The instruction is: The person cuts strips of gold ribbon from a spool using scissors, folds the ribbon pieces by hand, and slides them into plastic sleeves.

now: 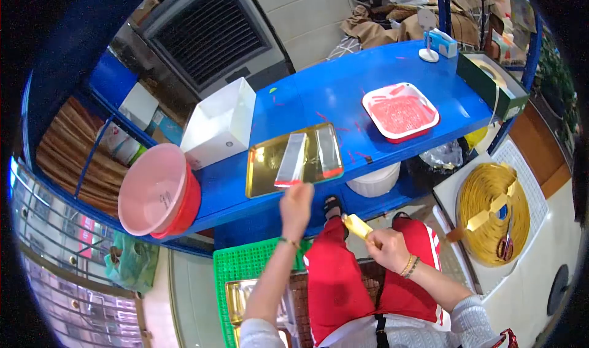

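My left hand (296, 208) is closed at the near end of a long, clear plastic packet (292, 158) with a red end, its fingers pinched there. That packet lies over a shiny gold tray (261, 170), on which a second similar packet (329, 150) rests to the right. In front of my red-trousered legs, my right hand (389, 250) is wrapped round a short yellow object (358, 226); its exact kind is unclear. Beyond, to the right, a white-rimmed red tray (402, 112) holds many small red pieces.
A white box (219, 124) and stacked pink and red basins (153, 188) stand left on the blue table (300, 96). Below are a green crate (245, 259) and a white bucket (375, 181). Right, scissors (505, 248) lie on a yellow coil (472, 188).
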### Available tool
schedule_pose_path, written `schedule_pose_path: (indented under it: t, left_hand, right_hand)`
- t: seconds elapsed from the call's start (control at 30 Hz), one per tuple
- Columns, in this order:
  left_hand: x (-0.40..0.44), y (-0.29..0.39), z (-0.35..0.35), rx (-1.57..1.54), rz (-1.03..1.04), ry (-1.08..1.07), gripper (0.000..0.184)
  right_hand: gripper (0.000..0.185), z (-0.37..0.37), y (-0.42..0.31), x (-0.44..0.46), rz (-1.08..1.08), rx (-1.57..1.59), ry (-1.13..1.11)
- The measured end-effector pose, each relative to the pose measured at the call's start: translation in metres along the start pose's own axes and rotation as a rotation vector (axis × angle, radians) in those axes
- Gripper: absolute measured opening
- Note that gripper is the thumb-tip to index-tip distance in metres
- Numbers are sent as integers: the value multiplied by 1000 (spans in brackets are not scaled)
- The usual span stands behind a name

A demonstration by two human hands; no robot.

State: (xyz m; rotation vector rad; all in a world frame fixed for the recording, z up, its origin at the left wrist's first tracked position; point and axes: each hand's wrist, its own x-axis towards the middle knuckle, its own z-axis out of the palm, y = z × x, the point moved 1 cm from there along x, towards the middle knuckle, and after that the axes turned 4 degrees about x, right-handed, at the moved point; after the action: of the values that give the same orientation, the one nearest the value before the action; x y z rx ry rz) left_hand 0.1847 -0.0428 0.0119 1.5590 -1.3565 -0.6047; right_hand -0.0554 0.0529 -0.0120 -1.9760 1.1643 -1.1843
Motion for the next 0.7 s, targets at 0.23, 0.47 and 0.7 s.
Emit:
schedule_pose_path:
  t: [0.23,0.47,0.7]
  left_hand:
    - [107,-34,-19,701,378,287,17]
    - [99,20,56,775,127,-68,31]
    - [144,-26,74,729,-20,-291,35]
  right_hand:
    - [8,-2,14,-9,81,-24,-77]
    - [8,0,26,-8,101,15,-95]
    - [8,-14,29,-11,87,18,-73]
